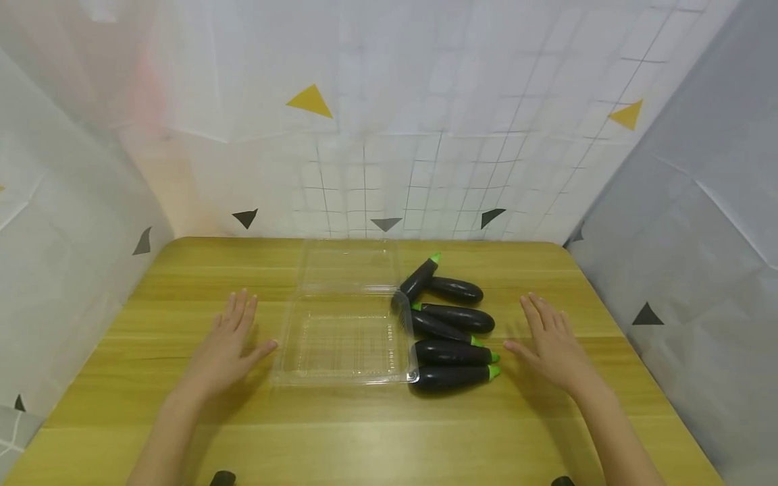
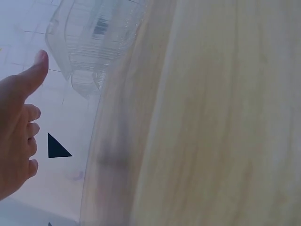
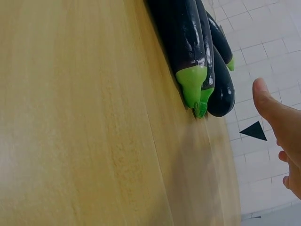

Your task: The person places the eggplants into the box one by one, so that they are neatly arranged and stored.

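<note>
A clear plastic clamshell box point(image 1: 346, 337) lies opened out on the wooden table, its lid point(image 1: 350, 263) folded back toward the wall. Several dark eggplants point(image 1: 452, 379) with green stems are grouped along its right side, and one of them leans over another at the back. To the left of the box is my left hand point(image 1: 225, 354), fingers extended and thumb pointing toward the box, holding nothing. My right hand point(image 1: 553, 347) hovers right of the eggplants with its fingers spread, its thumb near the green stem ends. In the right wrist view the nearest eggplant point(image 3: 181, 37) shows its stem clearly.
The wooden table point(image 1: 365, 445) ends against a white sheet wall point(image 1: 243, 169) at the back, marked with grid lines and triangles. Grey-white sheets point(image 1: 717, 223) rise at both sides. Two small dark objects point(image 1: 223, 478) show at the front edge of the view.
</note>
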The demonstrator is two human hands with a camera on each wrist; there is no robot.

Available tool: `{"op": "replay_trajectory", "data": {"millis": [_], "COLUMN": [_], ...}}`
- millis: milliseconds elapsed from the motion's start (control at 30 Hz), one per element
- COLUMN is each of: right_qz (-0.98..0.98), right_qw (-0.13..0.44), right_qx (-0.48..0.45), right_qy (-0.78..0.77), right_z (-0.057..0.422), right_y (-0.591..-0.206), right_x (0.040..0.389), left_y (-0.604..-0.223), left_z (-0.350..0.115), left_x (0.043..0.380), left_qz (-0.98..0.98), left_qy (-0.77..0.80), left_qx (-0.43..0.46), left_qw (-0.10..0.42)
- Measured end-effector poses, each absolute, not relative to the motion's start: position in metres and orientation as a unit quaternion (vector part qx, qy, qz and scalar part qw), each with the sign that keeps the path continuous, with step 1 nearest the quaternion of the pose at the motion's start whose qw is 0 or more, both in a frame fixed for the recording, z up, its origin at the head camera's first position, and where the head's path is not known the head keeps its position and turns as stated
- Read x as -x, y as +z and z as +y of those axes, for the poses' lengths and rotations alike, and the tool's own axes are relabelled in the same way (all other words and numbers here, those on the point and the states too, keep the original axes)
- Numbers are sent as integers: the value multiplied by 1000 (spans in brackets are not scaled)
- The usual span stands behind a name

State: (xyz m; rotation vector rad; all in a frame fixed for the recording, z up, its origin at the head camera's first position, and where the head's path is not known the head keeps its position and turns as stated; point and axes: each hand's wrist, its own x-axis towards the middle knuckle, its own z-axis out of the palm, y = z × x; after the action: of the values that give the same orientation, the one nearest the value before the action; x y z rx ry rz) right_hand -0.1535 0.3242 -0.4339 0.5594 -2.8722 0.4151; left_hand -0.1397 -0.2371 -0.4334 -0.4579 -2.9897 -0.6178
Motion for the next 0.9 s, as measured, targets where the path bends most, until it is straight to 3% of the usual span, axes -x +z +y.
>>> {"op": "replay_trajectory", "data": {"millis": [467, 900], "right_qz": [-962, -960], "right_qw": [104, 113], "right_qx": [-210, -212], "right_qy": [140, 146], "right_z": [320, 315], "right_y": [-430, -428], "right_x": [152, 149], "left_y": [-433, -437], "left_z": [-229, -219], "left_x": [137, 132], "left_qz": [-961, -955], "left_qy": [-225, -239], "left_qx": [161, 176], "left_qw": [-15, -22]}}
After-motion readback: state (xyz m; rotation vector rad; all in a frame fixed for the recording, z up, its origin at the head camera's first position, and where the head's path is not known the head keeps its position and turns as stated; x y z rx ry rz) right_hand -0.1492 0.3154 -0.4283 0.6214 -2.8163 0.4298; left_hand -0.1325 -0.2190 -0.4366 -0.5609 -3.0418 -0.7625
